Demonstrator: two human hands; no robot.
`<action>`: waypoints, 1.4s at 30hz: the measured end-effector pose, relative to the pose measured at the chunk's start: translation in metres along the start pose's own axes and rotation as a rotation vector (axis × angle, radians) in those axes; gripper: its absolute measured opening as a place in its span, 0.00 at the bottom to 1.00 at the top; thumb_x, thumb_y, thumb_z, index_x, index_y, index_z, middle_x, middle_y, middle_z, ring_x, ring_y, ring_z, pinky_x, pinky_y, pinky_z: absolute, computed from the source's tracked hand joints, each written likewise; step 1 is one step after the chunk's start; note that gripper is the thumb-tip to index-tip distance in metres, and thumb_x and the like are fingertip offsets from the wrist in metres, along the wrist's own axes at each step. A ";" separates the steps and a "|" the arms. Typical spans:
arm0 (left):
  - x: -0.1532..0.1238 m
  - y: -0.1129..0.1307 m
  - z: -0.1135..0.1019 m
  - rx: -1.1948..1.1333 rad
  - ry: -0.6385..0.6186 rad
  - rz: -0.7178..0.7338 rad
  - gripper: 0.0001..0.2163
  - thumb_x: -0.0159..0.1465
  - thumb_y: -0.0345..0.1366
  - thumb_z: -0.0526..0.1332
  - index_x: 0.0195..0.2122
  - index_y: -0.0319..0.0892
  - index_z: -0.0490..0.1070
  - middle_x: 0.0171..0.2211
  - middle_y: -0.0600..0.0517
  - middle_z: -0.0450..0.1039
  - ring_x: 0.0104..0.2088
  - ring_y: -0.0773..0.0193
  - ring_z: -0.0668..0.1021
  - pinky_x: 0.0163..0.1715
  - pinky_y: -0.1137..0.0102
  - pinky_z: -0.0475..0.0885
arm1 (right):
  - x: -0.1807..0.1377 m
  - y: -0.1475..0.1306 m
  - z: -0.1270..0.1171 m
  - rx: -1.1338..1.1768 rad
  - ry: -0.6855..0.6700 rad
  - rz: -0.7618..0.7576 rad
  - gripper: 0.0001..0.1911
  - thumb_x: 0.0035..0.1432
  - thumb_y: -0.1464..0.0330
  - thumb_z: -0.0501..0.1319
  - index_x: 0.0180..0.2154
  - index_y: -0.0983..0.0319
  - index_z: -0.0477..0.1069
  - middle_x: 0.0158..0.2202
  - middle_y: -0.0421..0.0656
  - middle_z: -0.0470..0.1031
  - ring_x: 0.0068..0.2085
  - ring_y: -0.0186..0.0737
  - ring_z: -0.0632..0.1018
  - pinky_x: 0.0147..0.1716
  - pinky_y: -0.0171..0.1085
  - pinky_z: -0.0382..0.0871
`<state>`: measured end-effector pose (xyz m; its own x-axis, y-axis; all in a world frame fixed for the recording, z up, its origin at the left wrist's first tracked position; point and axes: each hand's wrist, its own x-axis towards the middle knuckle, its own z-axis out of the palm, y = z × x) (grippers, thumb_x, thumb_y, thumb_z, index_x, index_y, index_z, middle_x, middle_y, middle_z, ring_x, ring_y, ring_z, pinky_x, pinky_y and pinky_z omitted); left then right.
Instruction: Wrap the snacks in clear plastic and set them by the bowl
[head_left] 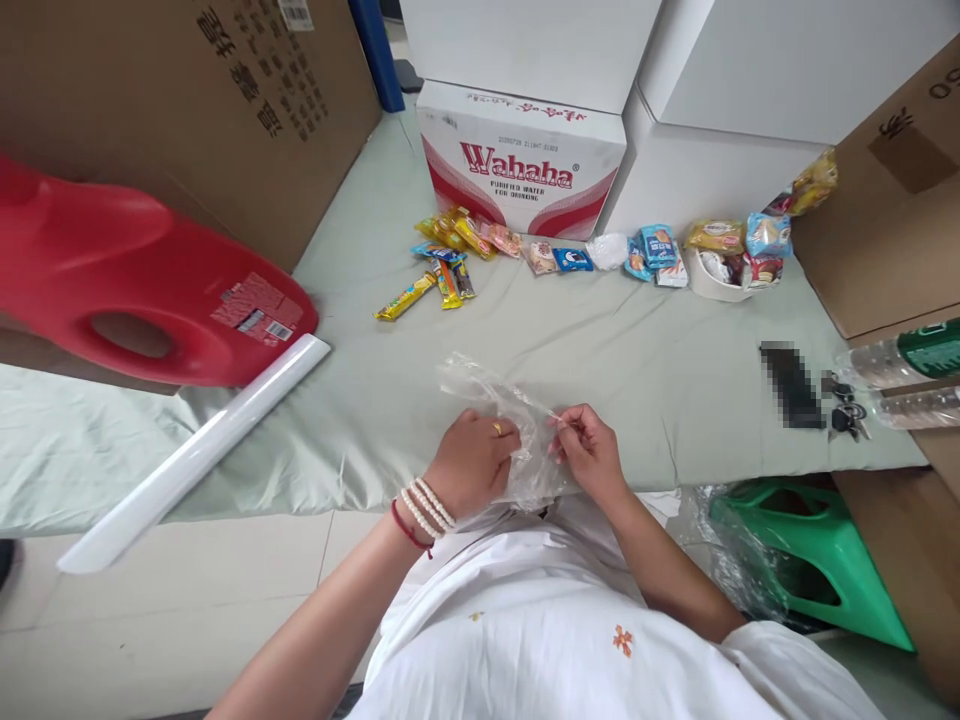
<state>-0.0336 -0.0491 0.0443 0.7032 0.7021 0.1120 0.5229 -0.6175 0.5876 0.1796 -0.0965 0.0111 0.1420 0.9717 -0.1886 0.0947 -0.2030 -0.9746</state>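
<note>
A clear plastic bag (pixel 534 460) lies crumpled between my hands at the near edge of the cloth-covered table (pixel 360 400). My left hand (pixel 476 458), with a ring and beaded bracelets, has its fingers curled onto the bag's left side. Thumb and fingers of my right hand (pixel 589 450) pinch the bag's edge on the right. One loose flap of the film stretches up and left over the cloth. Nothing can be made out inside the bag.
Wrapped snacks (pixel 574 258) line the back, ending at a white bowl (pixel 716 280) of packets. Behind stands a Wahaha carton (pixel 517 165). On the left are a red jug (pixel 150 270) and a white strip (pixel 202 450). Keys (pixel 847 415) and bottles (pixel 877 365) lie right.
</note>
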 end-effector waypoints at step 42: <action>-0.007 -0.003 0.018 -1.381 0.402 -0.693 0.21 0.55 0.52 0.71 0.39 0.45 0.68 0.61 0.43 0.65 0.54 0.46 0.79 0.42 0.56 0.80 | 0.067 -0.051 0.001 -0.683 -0.229 -0.276 0.10 0.67 0.64 0.56 0.33 0.57 0.70 0.36 0.44 0.75 0.37 0.42 0.75 0.37 0.39 0.65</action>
<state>-0.0308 -0.0585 0.0276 0.2419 0.8792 -0.4104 -0.3024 0.4702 0.8291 0.1828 -0.0206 0.0482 -0.1757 0.9835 -0.0428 0.6946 0.0930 -0.7133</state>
